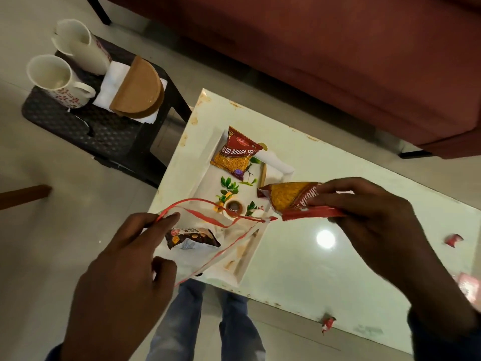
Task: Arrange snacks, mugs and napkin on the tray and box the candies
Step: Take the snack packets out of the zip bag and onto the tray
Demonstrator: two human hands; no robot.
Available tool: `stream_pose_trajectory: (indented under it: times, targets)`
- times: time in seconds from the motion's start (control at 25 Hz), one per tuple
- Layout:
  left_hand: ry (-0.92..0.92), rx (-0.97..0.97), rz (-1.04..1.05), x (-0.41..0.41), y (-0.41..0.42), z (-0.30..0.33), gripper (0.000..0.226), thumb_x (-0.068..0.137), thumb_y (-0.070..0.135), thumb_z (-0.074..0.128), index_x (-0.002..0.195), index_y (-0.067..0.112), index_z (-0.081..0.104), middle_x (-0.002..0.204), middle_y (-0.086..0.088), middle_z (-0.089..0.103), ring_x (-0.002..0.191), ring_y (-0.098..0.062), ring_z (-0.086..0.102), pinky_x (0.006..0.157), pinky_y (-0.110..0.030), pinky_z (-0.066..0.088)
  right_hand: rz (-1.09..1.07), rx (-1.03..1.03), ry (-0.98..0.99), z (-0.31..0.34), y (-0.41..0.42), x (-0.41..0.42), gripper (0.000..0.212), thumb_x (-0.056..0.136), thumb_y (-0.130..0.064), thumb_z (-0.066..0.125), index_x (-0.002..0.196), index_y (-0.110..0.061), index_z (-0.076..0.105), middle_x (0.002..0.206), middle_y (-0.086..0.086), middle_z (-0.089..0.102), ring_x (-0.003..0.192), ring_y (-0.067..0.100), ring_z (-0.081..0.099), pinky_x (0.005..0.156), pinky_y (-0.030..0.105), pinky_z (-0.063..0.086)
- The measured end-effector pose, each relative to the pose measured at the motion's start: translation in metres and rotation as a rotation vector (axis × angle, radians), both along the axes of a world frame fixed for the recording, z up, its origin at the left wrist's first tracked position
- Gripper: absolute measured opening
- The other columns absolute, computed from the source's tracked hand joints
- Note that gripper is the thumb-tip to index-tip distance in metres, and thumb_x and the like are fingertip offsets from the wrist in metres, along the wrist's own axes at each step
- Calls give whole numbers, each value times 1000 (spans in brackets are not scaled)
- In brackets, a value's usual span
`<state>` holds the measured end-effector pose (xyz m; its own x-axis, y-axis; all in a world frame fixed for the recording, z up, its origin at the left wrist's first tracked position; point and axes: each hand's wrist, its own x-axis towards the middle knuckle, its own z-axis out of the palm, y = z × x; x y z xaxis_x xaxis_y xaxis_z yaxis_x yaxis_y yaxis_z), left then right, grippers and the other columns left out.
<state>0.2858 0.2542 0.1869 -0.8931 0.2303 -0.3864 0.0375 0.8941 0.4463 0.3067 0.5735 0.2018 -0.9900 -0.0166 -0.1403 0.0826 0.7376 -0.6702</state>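
The snack packet (294,199) was pinched in the right hand (364,217), above the tray's (208,162) right edge. A second packet (235,155) lay at the tray's far end. The left hand's (125,269) fingers (166,220) gripped a clear bag (221,235) holding a dark packet (191,237). Snack unloading appeared in hand; next, the packet needs setting down flat. Two mugs (56,79) and napkins (112,82) waited on a stool (78,126); candies (328,323) sat at the bench's (338,269) near edge.

left hand (125,259): pinching, raised | right hand (369,217): gripping, raised
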Motion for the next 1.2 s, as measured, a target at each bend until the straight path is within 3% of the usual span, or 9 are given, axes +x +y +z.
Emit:
stream_pose_trajectory:
  times: [0.12, 0.2, 0.28, 0.44, 0.64, 0.76, 0.92, 1.04, 1.2]
  targets:
    - [-14, 39, -12, 1, 2, 1, 64, 59, -6, 79, 120, 14, 69, 110, -7, 64, 62, -11, 49, 52, -28, 53, 122, 120, -113, -48, 17, -26, 28, 79, 9, 74, 99, -10, 78, 108, 4, 65, 96, 11, 65, 87, 11, 50]
    - [-45, 57, -17, 3, 2, 0, 65, 59, -4, 79, 121, 15, 69, 111, -6, 65, 59, -10, 47, 52, -18, 43, 247, 155, -209, -74, 22, -43, 22, 77, 5, 77, 97, -5, 78, 110, 9, 64, 94, 22, 66, 88, 31, 57]
    - [-68, 67, -24, 5, 1, -2, 66, 59, -3, 79, 121, 17, 69, 111, -4, 65, 56, -6, 43, 52, -10, 35, 342, 150, -275, -99, 22, -59, 16, 77, -5, 78, 92, -5, 79, 107, 10, 64, 90, 23, 67, 84, 36, 57]
    - [-81, 99, -55, 7, -1, -4, 62, 64, 2, 75, 124, 17, 67, 114, -4, 64, 65, -7, 45, 56, -6, 34, 510, 370, -480, -151, 21, -93, 22, 90, -25, 69, 104, -9, 74, 113, 7, 63, 99, 23, 64, 86, 32, 55]
    - [-63, 115, -103, 4, 3, -2, 60, 58, 1, 78, 117, 13, 72, 110, -5, 68, 66, -8, 45, 59, -1, 28, 661, 405, -572, -178, 22, -109, 41, 96, -20, 62, 121, -47, 45, 124, -12, 50, 107, 18, 56, 83, 27, 52]
    - [-38, 131, -104, 3, 3, -3, 55, 61, 0, 74, 115, 12, 73, 110, -7, 69, 66, -8, 46, 59, -2, 28, 694, 457, -489, -191, 22, -127, 65, 87, 3, 64, 124, -43, 38, 125, -7, 44, 99, 21, 54, 69, 30, 51]
    - [-12, 155, -75, -4, 3, -8, 55, 64, 10, 60, 118, 12, 71, 112, -9, 68, 76, -11, 51, 58, -17, 46, 425, 427, -323, -215, 18, -148, 56, 85, 9, 60, 125, -28, 47, 116, 7, 55, 94, 28, 59, 66, 34, 47]
    - [-6, 149, -76, -9, 3, -10, 55, 64, 11, 62, 119, 12, 71, 112, -9, 68, 75, -11, 50, 59, -18, 45, 186, 442, -264, -232, 16, -146, 48, 90, 1, 60, 126, -26, 46, 114, 10, 59, 96, 31, 61, 69, 35, 49]
    - [-18, 144, -94, -12, 5, -12, 54, 66, 13, 61, 119, 14, 70, 112, -8, 68, 65, -8, 45, 60, -9, 36, -13, 431, -200, -223, 12, -130, 60, 86, 10, 54, 138, -20, 45, 136, 9, 53, 123, 29, 52, 93, 39, 48]
